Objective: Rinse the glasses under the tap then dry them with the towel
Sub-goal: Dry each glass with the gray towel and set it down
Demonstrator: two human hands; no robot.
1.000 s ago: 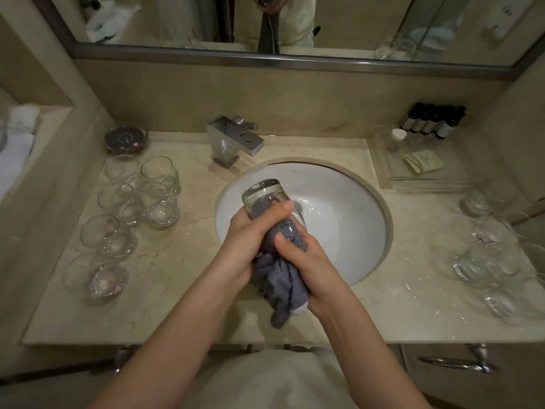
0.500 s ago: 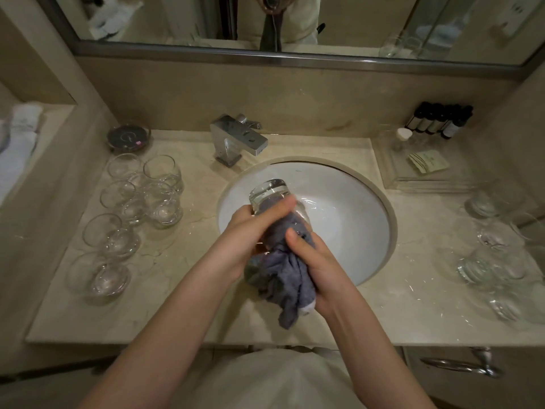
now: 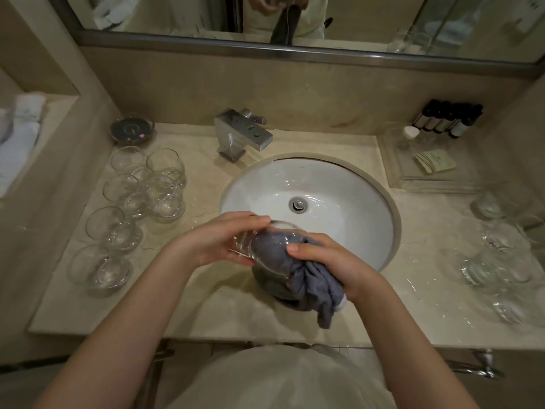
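A beige marble vanity counter (image 3: 206,308) runs below a wall mirror (image 3: 383,22), with a white round basin (image 3: 339,202) sunk into it and a square chrome tap (image 3: 241,135) standing at the basin's back left edge. Over the near left rim of the basin, the left hand (image 3: 218,242) grips a clear glass (image 3: 265,246) lying tilted on its side, base toward the left, fingers curled over its top and the thumb underneath. A grey towel (image 3: 312,281) is stuffed into the glass's mouth; the right hand (image 3: 327,261) has its fingers curled round the bunched cloth where it leaves the glass, with the loose end hanging down over the counter edge. On the counter to the left stands a cluster of six clear tumblers (image 3: 132,199), upright and close together, and behind them a small dark round dish (image 3: 132,129). To the right of the basin a further group of glasses (image 3: 498,255) sits near the counter's end. At the back right, a clear tray (image 3: 424,172) holds a pale sachet, with a row of dark small bottles (image 3: 448,119) beside the wall behind it.
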